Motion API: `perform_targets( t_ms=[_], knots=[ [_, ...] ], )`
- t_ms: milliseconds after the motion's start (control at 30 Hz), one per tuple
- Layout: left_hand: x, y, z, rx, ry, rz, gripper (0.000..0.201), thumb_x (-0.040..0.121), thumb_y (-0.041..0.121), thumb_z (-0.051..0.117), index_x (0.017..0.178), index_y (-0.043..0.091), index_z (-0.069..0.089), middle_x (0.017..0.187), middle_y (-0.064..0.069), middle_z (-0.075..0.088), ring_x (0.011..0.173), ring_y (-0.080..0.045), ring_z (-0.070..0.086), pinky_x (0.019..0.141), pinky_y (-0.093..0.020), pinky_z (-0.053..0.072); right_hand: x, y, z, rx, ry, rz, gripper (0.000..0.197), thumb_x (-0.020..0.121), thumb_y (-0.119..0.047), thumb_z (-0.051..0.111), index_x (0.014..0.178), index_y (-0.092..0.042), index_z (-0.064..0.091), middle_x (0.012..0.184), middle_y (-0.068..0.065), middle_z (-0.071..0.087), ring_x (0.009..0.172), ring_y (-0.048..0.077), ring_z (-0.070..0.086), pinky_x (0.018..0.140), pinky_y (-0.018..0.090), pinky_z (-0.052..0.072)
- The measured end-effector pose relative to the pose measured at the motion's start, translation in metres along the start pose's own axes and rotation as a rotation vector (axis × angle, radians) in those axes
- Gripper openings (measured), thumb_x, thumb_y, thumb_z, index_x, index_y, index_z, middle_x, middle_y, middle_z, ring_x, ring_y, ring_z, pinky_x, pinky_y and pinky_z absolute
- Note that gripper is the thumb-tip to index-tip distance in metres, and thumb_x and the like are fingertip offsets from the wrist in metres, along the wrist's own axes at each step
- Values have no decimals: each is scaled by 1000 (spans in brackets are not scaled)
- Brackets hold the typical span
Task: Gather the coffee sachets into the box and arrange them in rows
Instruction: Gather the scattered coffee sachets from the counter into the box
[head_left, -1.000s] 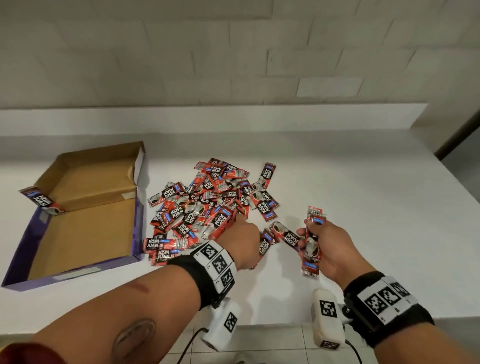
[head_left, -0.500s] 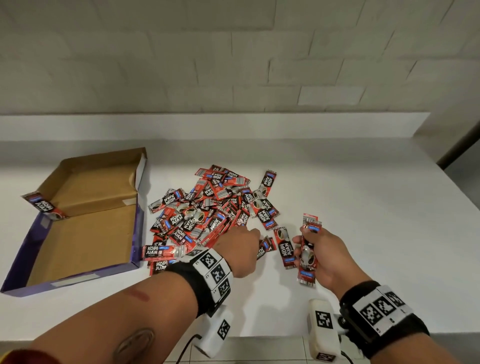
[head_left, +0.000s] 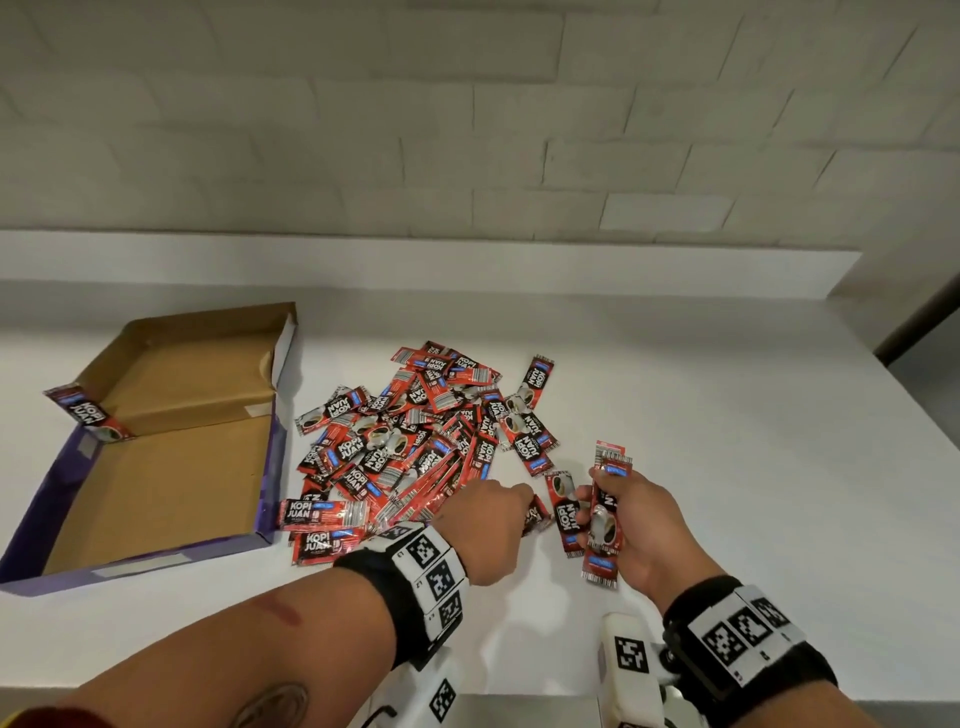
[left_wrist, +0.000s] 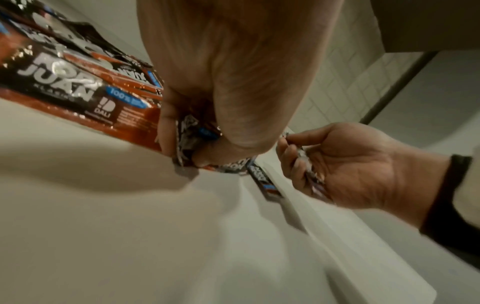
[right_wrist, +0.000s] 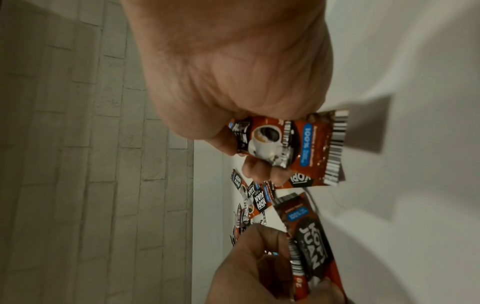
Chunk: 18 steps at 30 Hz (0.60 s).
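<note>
"KOPI JUAN", "100%" on sachets (head_left: 322, 512), "DALI" logo too

We cannot count the sachets in the pile (head_left: 415, 441), since they overlap and cover one another. Our left hand (head_left: 483, 525) hides the near right edge of that pile, and the sachet (head_left: 535, 514) it pinches shows only a corner in the head view. Our right hand (head_left: 631, 525) covers the middle of its held stack (head_left: 605, 512), so we cannot tell how many it holds. The box (head_left: 31, 577) is cut off at the left edge.
</note>
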<state>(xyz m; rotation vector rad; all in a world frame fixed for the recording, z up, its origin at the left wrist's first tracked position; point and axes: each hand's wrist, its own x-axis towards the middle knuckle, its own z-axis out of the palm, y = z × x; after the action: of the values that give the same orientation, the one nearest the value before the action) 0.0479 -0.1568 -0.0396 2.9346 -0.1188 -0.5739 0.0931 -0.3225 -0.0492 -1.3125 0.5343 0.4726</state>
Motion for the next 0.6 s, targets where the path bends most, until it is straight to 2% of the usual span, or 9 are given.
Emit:
perform_targets(
  t_ms=[100, 200, 267, 300, 333, 367, 467, 533, 600],
  knots=[
    [1, -9, -13, -205, 27, 6, 27, 86, -1, 55, 111, 10, 55, 102, -15, 65, 91, -32, 62, 64, -33, 41, 3, 0, 0, -9, 29, -22, 13, 104, -14, 53, 112, -9, 61, 72, 8, 72, 57, 24, 58, 58, 36, 52],
    [3, -11, -29, -643, 142, -100, 19, 88, 7, 67, 101, 18, 57, 94, -6, 71, 81, -23, 70, 58, -28, 48, 5, 0, 3, 113, 41, -4, 18, 103, -21, 53, 113, -9, 62, 75, 12, 70, 54, 24, 57, 52, 30, 48],
    [5, 0, -36, -928, 159, -154, 26, 85, 7, 75, 96, 22, 57, 94, -3, 71, 78, -18, 72, 57, -27, 52, -3, 1, 15, 246, -89, 64, 37, 104, -40, 49, 108, -9, 69, 79, 15, 70, 54, 25, 61, 50, 27, 50],
    [7, 6, -37, -991, 171, -173, 28, 83, 8, 77, 96, 23, 57, 96, -2, 70, 80, -17, 70, 59, -27, 51, -7, 3, 23, 289, -178, 86, 50, 104, -49, 45, 104, -9, 74, 83, 16, 72, 59, 27, 66, 51, 29, 53],
    [8, 13, -35, -1014, 195, -183, 29, 82, 9, 77, 98, 22, 56, 97, -1, 68, 81, -16, 67, 61, -27, 49, -11, 4, 31, 302, -228, 96, 56, 104, -53, 43, 100, -10, 78, 88, 18, 75, 66, 29, 72, 55, 33, 58],
    [9, 19, -34, -1008, 236, -186, 27, 82, 10, 75, 99, 20, 56, 96, -1, 65, 82, -16, 64, 64, -29, 49, -13, 6, 37, 292, -248, 87, 52, 103, -50, 46, 101, -10, 79, 92, 19, 76, 73, 31, 75, 59, 36, 60],
    [10, 25, -27, -897, 300, -172, 19, 87, 11, 64, 105, 16, 60, 97, -1, 68, 90, -18, 65, 83, -35, 56, -12, 12, 47, 219, -189, 54, 31, 102, -29, 57, 119, -7, 72, 106, 21, 76, 87, 32, 76, 76, 43, 61],
    [6, 25, -26, -859, 257, -117, 28, 89, 12, 65, 116, 18, 64, 111, -1, 71, 103, -18, 66, 95, -34, 54, -8, 16, 46, 243, -107, 81, 31, 104, -27, 55, 122, -6, 69, 106, 21, 76, 93, 35, 75, 83, 48, 58],
    [0, 26, -28, -832, 156, -39, 50, 92, 9, 61, 140, 19, 52, 131, -5, 64, 120, -22, 61, 104, -32, 48, -3, 20, 44, 267, 7, 112, 30, 105, -27, 55, 122, -8, 68, 107, 19, 76, 95, 33, 74, 79, 47, 58]
  ],
)
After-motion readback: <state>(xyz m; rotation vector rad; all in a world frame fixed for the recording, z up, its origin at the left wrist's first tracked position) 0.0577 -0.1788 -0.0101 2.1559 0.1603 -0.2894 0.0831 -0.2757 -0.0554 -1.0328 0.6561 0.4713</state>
